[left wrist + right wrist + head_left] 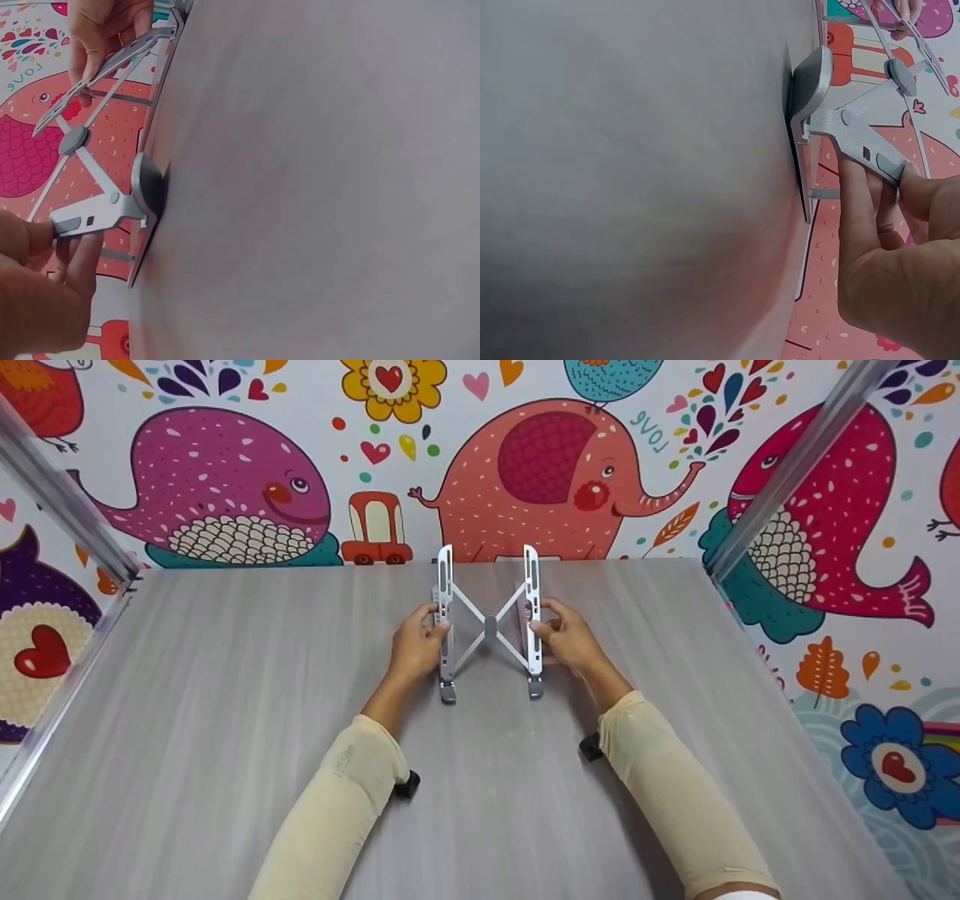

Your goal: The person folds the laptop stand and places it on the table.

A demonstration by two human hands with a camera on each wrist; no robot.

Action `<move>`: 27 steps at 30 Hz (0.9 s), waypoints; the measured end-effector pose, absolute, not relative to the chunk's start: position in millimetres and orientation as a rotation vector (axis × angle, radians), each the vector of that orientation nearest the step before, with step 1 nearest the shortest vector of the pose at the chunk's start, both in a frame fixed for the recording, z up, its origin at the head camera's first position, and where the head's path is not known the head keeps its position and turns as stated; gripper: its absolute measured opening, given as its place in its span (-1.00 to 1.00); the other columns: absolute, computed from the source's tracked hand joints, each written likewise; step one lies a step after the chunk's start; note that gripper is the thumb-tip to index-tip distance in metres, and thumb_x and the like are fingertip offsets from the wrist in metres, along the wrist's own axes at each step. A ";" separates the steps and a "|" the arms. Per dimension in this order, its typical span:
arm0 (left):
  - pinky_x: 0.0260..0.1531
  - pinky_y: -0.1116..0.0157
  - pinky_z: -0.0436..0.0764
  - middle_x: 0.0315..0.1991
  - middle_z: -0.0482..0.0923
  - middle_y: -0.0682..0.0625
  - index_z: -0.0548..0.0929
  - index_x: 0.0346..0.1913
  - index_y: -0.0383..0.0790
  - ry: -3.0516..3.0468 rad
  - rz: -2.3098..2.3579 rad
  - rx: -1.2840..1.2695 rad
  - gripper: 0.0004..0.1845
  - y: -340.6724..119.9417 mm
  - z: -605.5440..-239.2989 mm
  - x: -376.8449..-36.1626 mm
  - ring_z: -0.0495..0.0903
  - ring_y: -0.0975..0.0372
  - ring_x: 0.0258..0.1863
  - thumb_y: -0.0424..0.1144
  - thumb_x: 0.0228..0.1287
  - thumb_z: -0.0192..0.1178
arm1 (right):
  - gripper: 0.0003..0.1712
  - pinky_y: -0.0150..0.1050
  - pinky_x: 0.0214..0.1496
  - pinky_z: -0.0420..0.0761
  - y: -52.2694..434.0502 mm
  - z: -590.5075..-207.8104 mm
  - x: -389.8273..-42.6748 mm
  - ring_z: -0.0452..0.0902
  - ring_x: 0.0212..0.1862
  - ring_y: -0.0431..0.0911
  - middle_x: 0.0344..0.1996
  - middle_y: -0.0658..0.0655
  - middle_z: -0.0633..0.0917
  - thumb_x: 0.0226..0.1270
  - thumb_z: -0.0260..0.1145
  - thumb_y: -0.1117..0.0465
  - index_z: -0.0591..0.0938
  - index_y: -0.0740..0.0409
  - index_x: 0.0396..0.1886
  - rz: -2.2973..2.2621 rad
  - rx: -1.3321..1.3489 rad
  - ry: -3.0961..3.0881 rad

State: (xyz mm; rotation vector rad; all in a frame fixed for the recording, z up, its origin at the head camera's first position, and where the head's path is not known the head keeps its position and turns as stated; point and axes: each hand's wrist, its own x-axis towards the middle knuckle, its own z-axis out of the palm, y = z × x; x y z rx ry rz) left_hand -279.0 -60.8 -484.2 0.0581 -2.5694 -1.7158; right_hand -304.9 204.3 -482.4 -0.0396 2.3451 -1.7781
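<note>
Cream sleeves (337, 802) enter at 6 o'clock. The left hand (415, 649) and right hand (568, 639) each pinch 1 rail of the folding stand (489, 624), mid-counter (225, 697), rails running 12-to-6.

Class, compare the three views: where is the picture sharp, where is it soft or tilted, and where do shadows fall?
Head view: even light, sharp on the stand and both hands, left hand, right hand; faint shadows on the table. Left wrist view: turned sideways, the table a soft grey blur, a dark shadow under the stand's foot. Right wrist view: likewise tilted, the near fingers soft.
</note>
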 end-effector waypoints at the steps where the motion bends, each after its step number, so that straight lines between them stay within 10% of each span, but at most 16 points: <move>1: -0.49 0.34 0.40 -0.44 0.63 -0.04 0.54 0.33 -0.17 -2.569 -1.710 0.059 -0.61 -60.4 -484.5 -279.2 0.46 0.26 -0.53 -0.26 0.51 0.16 | -0.60 0.05 -0.29 0.77 204.0 -482.5 -305.0 0.69 -0.25 0.04 -0.22 0.24 0.61 0.56 0.18 0.28 0.52 -0.04 0.31 -1.781 -0.036 2.343; 27: -0.29 0.27 0.48 -0.28 0.64 -0.09 0.58 0.32 -0.07 -2.558 -1.713 0.137 -0.61 -47.0 -481.7 -277.7 0.53 0.17 -0.34 -0.26 0.48 0.18 | -0.60 0.07 -0.29 0.76 195.4 -478.6 -301.3 0.66 -0.25 0.01 -0.25 0.23 0.60 0.53 0.21 0.31 0.57 -0.04 0.29 -1.781 -0.012 2.360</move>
